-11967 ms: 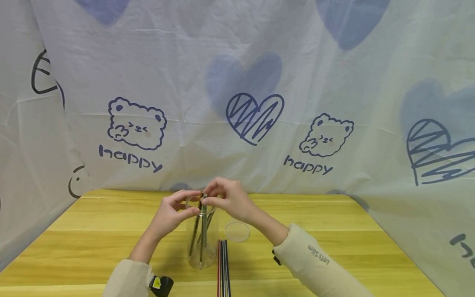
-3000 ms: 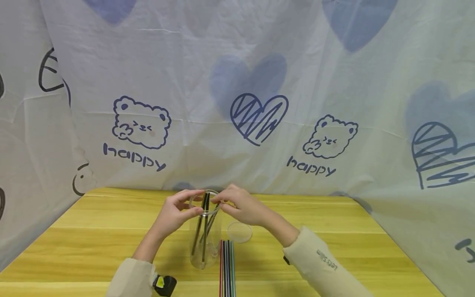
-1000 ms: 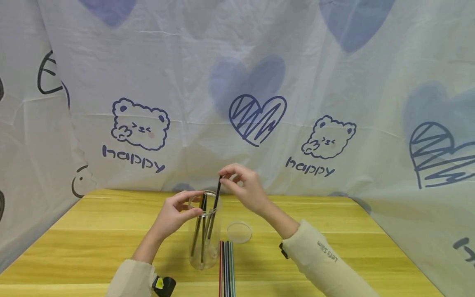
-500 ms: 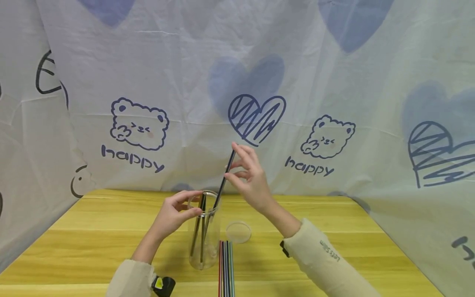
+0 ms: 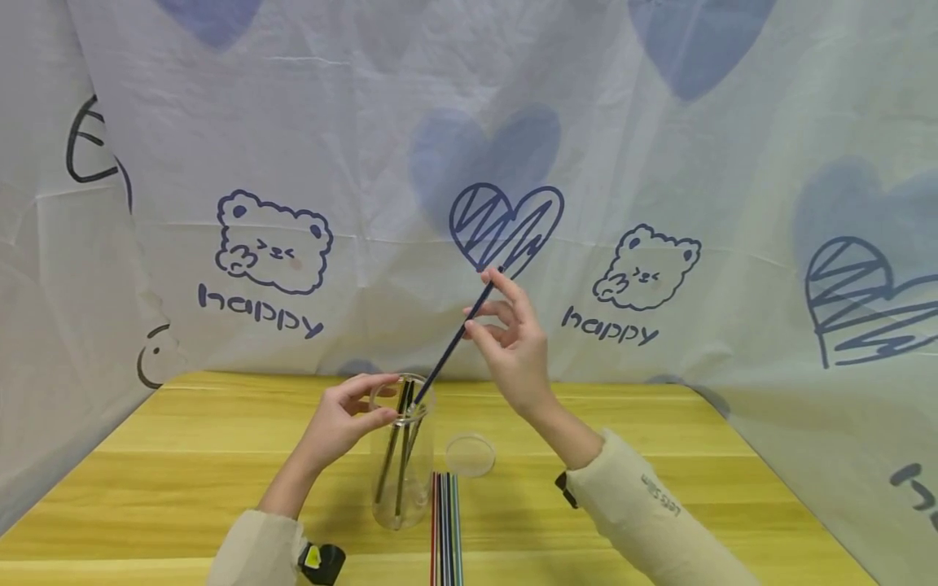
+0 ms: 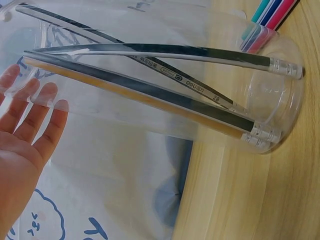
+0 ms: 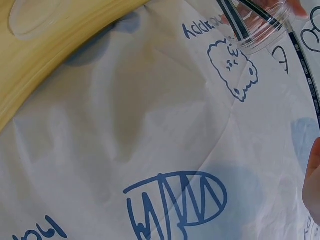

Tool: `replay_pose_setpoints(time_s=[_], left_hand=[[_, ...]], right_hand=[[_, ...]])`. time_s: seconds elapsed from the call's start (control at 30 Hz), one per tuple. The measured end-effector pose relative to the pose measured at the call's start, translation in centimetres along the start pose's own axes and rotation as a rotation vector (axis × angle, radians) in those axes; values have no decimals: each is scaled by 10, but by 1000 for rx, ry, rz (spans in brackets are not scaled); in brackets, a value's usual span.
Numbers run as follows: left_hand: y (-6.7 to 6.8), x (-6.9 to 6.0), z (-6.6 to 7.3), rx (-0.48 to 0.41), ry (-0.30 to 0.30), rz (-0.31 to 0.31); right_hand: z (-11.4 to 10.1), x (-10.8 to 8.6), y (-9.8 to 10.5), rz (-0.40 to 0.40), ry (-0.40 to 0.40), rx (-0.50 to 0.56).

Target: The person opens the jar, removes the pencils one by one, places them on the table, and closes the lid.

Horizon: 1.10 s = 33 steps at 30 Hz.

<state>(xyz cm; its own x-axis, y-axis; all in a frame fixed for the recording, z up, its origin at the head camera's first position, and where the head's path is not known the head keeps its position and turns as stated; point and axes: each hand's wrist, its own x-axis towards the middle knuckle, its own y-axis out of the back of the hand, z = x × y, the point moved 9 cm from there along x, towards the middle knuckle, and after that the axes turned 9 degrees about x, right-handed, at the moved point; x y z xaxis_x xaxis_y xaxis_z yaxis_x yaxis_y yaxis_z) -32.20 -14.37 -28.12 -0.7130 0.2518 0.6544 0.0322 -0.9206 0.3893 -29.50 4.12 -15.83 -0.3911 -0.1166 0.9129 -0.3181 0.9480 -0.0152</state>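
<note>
A tall clear jar (image 5: 421, 493) stands on the table, its mouth open at the top. My left hand (image 5: 344, 417) grips its rim between thumb and fingers. Several dark pencils (image 6: 170, 95) lean inside it, silver-capped eraser ends down; one shows "2B". Above and right of the jar, my right hand (image 5: 517, 352) pinches a dark pencil (image 5: 450, 346) near its upper part. That pencil slants down to the left, its lower end at the jar's mouth. The right wrist view catches only part of the right hand (image 7: 312, 190) at its right edge.
A clear round lid (image 5: 471, 455) lies on the table right of the jar. Just before it, a row of slim coloured sticks (image 5: 444, 529) lies side by side. Behind the wooden table (image 5: 623, 488) hangs a white printed cloth (image 5: 396, 163).
From reaching into the jar's mouth, my right hand has risen up and right, drawing a pencil up out of it; the pencil now tilts more. The left hand keeps its place at the rim.
</note>
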Motion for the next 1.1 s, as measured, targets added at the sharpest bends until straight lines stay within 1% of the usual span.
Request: replay_pose_setpoints(time_s=[0.13, 0.37, 0.6, 0.73, 0.87, 1.1], left_hand=[[0, 0, 0, -2, 3, 1], [0, 0, 0, -4, -6, 5], [0, 0, -1, -3, -5, 11], [-1, 0, -1, -2, -7, 8], [0, 1, -2, -4, -2, 10], [0, 0, -1, -3, -3, 11]], right_hand=[[-2, 0, 9, 70, 25, 15], [-5, 0, 25, 182, 33, 15], [-3, -3, 33, 212, 17, 2], [-2, -5, 40, 228, 9, 24], [1, -8, 45, 242, -35, 32], [16, -20, 51, 239, -164, -5]])
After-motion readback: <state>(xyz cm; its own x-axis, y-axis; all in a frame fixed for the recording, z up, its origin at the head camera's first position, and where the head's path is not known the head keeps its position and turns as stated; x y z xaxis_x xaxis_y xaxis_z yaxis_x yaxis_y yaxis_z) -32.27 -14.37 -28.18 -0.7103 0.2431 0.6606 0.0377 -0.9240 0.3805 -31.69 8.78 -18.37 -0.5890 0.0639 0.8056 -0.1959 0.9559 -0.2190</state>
